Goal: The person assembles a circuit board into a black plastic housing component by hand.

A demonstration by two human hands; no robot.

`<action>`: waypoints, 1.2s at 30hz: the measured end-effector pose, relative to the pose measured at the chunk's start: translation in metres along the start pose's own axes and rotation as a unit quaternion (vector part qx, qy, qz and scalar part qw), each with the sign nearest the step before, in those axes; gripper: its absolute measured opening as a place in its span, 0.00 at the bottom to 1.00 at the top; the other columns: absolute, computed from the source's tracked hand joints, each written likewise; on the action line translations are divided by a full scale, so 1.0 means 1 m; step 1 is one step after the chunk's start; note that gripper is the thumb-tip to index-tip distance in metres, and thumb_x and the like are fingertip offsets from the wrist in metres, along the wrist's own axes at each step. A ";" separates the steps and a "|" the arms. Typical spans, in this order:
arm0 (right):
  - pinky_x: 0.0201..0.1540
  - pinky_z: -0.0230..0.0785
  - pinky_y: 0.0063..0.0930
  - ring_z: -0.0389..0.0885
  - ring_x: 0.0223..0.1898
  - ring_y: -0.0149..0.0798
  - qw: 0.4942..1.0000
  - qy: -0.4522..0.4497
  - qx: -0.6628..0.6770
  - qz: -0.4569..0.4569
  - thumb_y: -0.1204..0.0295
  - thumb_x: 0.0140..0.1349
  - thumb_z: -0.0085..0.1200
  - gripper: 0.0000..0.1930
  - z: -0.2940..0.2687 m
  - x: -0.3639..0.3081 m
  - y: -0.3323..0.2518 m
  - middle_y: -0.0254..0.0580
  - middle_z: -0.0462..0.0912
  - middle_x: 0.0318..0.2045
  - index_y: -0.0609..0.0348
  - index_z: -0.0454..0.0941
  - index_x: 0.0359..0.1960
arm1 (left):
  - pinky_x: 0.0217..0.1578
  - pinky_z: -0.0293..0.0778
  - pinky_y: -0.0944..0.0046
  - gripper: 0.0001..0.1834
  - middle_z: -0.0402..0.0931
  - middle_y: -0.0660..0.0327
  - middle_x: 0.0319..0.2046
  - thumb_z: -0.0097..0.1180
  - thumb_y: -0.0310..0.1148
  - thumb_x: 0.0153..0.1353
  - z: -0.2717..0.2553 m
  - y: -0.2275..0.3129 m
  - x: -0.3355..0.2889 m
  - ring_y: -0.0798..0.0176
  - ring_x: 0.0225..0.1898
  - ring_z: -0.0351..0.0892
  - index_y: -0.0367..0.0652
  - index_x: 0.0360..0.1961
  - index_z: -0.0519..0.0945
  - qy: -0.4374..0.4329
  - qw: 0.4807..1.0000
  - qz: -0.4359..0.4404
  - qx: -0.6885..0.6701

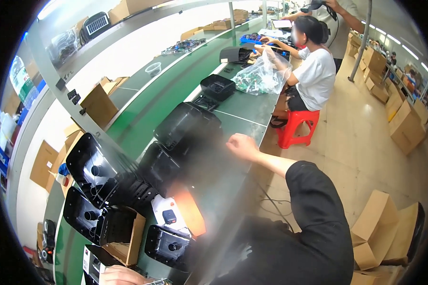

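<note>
At the lower edge, my left hand [121,275] is partly cut off, its fingers closed at the end of a small circuit board [160,281]. Beside it a black plastic housing [169,247] lies with its hollow side up. My right hand [242,146] is over the bench's right edge with its fingers curled in; whatever they hold is hidden. A dark blur covers the bench left of that hand. Under an orange glow sits a white sheet or box [162,205] with a small black part [169,217] on it.
Stacked black housings [92,166] and an open cardboard box [137,237] stand at the left. More black housings [188,126] lie farther along the green bench. A seated co-worker [314,71] handles a clear plastic bag [261,76]. Cartons [375,232] are on the floor at right.
</note>
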State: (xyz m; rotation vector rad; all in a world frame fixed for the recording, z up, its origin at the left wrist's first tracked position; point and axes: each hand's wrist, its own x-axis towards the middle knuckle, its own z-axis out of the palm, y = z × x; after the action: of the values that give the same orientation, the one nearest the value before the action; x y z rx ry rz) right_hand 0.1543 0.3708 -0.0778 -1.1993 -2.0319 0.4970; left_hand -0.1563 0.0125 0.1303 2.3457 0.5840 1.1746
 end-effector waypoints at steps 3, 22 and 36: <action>0.34 0.70 0.33 0.78 0.30 0.39 1.000 0.003 -0.018 -0.025 0.62 0.53 0.55 0.10 -0.001 0.001 0.001 0.37 0.78 0.25 0.55 0.78 0.26 | 0.19 0.75 0.61 0.04 0.75 0.51 0.17 0.54 0.21 0.49 -0.002 0.002 0.003 0.55 0.18 0.77 0.29 0.21 0.74 0.016 1.000 0.019 -0.008; 0.31 0.68 0.35 0.76 0.29 0.41 0.997 -0.030 -0.048 -0.047 0.63 0.52 0.56 0.09 0.004 0.006 0.005 0.36 0.74 0.24 0.54 0.75 0.26 | 0.16 0.62 0.71 0.12 0.71 0.57 0.12 0.57 0.32 0.43 0.036 0.004 0.015 0.64 0.12 0.68 0.39 0.13 0.68 0.264 0.902 -0.100 0.327; 0.32 0.67 0.34 0.75 0.30 0.41 0.995 -0.060 -0.074 -0.035 0.63 0.52 0.56 0.10 0.003 0.006 -0.002 0.38 0.74 0.25 0.55 0.73 0.27 | 0.23 0.66 0.70 0.09 0.77 0.47 0.23 0.56 0.28 0.42 0.047 0.013 0.026 0.60 0.19 0.73 0.36 0.15 0.68 0.221 0.855 -0.237 0.405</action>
State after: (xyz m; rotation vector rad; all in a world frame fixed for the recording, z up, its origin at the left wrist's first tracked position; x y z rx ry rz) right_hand 0.1489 0.3756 -0.0762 -1.2058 -2.2387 0.3993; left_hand -0.1013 0.0072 0.1287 2.2607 2.0282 1.3854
